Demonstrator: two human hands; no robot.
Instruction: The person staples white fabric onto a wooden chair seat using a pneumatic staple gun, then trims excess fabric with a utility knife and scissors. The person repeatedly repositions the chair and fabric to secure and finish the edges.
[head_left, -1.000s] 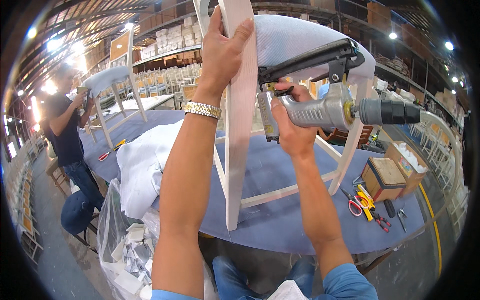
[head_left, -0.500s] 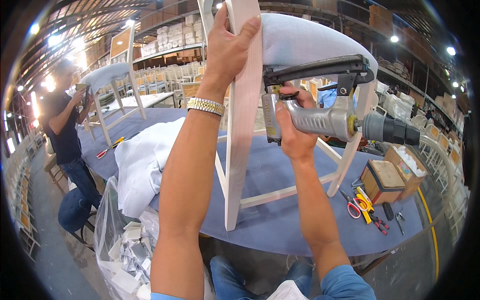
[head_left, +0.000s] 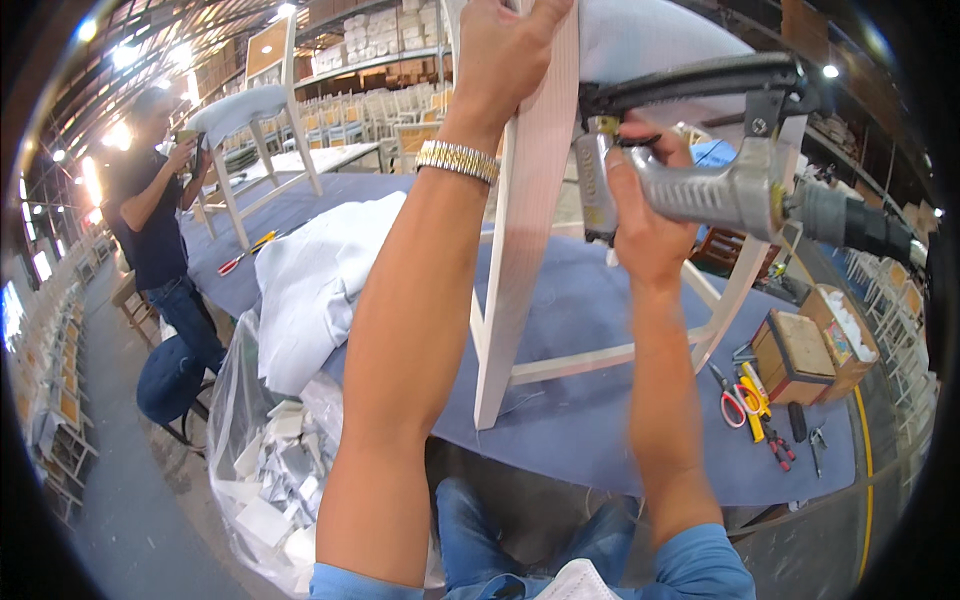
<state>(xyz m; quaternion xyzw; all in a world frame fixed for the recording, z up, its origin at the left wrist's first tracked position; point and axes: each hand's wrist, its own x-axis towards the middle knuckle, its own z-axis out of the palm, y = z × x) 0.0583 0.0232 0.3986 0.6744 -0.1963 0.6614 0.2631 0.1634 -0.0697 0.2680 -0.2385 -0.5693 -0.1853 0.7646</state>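
Observation:
A pale wooden chair stands on the blue-grey covered table in front of me. My left hand (head_left: pixel 505 70) is wrapped round its broad upright post (head_left: pixel 532 210), near the padded seat, its fingers partly behind the wood. The seat (head_left: pixel 650 45) is covered in light blue-white fabric. My right hand (head_left: pixel 652 235) grips a silver pneumatic staple gun (head_left: pixel 705 195), with the index finger near the trigger. The gun's black upper arm lies along the seat's lower edge; whether its nose touches the fabric I cannot tell.
White fabric (head_left: pixel 325 280) lies left on the table (head_left: pixel 570 440), above a clear bag of scraps (head_left: pixel 285 470). Scissors (head_left: pixel 735 400), pliers (head_left: pixel 778 450) and cardboard boxes (head_left: pixel 795 355) sit at the right. Far left, a person (head_left: pixel 150 220) stands by another chair (head_left: pixel 240 120).
The whole view has shifted, so the chair, my hands and the table appear further right and higher. Both hands keep their holds on the post and the staple gun.

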